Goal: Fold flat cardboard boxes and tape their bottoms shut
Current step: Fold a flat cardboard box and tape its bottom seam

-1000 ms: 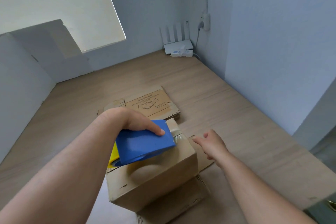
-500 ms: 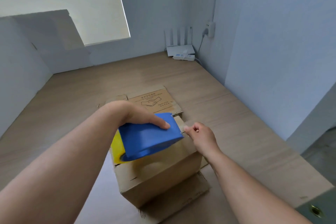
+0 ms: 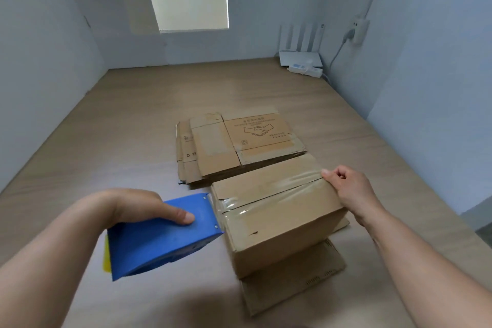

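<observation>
Tape point(image 3: 271, 192) across box point(image 3: 285, 229), dispenser point(image 3: 162, 241) at edge

The erected box point(image 3: 277, 210) stands on the work surface point(image 3: 133, 128) at front centre, with one flap point(image 3: 292, 279) lying out before it. The stack of flat boxes point(image 3: 239, 146) lies directly behind, just beside it. The tape dispenser point(image 3: 159, 239) meets the box's left end, with the left hand point(image 3: 143, 208) on top. The tape strip point(image 3: 269, 194) runs along the top seam to the right hand point(image 3: 348, 189), which pinches its end at the right edge. The router point(image 3: 300, 57) and power strip point(image 3: 304, 70) occupy the far right corner.

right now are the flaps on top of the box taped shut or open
Shut. Both flaps lie flat and clear tape runs along their seam, from the right hand to the blue tape dispenser.
</observation>
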`<act>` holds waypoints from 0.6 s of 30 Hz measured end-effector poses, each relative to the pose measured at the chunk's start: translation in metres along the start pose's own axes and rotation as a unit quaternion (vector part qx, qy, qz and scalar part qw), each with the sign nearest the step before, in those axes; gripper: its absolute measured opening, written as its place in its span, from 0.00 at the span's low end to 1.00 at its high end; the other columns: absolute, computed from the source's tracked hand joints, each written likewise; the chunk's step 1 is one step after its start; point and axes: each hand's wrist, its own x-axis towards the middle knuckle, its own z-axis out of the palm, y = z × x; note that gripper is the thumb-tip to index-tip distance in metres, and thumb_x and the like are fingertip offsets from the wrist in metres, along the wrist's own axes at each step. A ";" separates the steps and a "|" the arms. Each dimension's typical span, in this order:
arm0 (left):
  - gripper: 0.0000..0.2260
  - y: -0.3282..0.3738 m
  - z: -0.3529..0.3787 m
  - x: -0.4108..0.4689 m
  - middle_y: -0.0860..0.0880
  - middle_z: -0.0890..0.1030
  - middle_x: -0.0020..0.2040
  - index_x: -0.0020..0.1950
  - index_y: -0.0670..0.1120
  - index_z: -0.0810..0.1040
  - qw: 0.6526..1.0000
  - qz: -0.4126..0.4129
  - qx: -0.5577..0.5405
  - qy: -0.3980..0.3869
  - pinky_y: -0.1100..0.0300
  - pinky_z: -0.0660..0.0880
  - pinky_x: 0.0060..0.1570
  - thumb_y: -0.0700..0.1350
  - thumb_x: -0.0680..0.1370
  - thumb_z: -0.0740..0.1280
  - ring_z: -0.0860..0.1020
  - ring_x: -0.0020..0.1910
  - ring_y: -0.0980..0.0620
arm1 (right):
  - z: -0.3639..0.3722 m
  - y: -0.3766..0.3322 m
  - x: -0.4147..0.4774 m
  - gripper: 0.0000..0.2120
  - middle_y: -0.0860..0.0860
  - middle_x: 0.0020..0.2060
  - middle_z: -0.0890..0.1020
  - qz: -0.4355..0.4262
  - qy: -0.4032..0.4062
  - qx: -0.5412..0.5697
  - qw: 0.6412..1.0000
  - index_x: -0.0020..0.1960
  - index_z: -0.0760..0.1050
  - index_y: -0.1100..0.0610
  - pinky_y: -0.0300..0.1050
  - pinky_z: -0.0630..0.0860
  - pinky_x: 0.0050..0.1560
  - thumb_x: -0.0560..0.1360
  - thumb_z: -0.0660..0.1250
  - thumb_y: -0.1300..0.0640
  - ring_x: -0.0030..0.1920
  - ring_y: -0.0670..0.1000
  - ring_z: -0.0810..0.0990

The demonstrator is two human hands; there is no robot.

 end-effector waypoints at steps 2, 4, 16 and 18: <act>0.34 -0.002 0.001 0.007 0.49 0.86 0.42 0.50 0.46 0.82 1.000 -0.004 -0.008 -0.024 0.59 0.79 0.43 0.70 0.55 0.76 0.85 0.42 0.49 | -0.001 -0.001 -0.001 0.18 0.51 0.29 0.71 -0.002 -0.006 -0.004 1.000 0.32 0.68 0.57 0.47 0.60 0.34 0.77 0.66 0.50 0.32 0.51 0.67; 0.35 -0.005 0.002 0.011 0.48 0.86 0.44 0.51 0.46 0.83 0.999 -0.007 -0.012 -0.045 0.57 0.79 0.47 0.70 0.55 0.75 0.85 0.44 0.49 | -0.001 -0.001 0.000 0.18 0.52 0.29 0.71 -0.002 -0.009 -0.004 1.000 0.33 0.68 0.58 0.47 0.60 0.34 0.77 0.66 0.51 0.33 0.51 0.68; 0.25 -0.031 0.035 0.051 0.54 0.78 0.44 0.53 0.51 0.78 0.941 -0.133 0.225 0.216 0.60 0.74 0.49 0.69 0.66 0.68 0.78 0.45 0.52 | -0.002 0.002 0.004 0.18 0.53 0.29 0.72 -0.006 -0.007 -0.009 1.000 0.33 0.69 0.58 0.47 0.61 0.33 0.77 0.66 0.50 0.32 0.52 0.68; 0.23 -0.057 0.049 0.061 0.54 0.78 0.42 0.50 0.50 0.77 0.942 -0.136 0.159 0.262 0.61 0.74 0.45 0.69 0.70 0.63 0.78 0.43 0.53 | -0.001 0.005 0.005 0.18 0.53 0.31 0.73 -0.003 -0.015 -0.015 1.000 0.34 0.70 0.59 0.47 0.62 0.33 0.77 0.65 0.49 0.33 0.52 0.69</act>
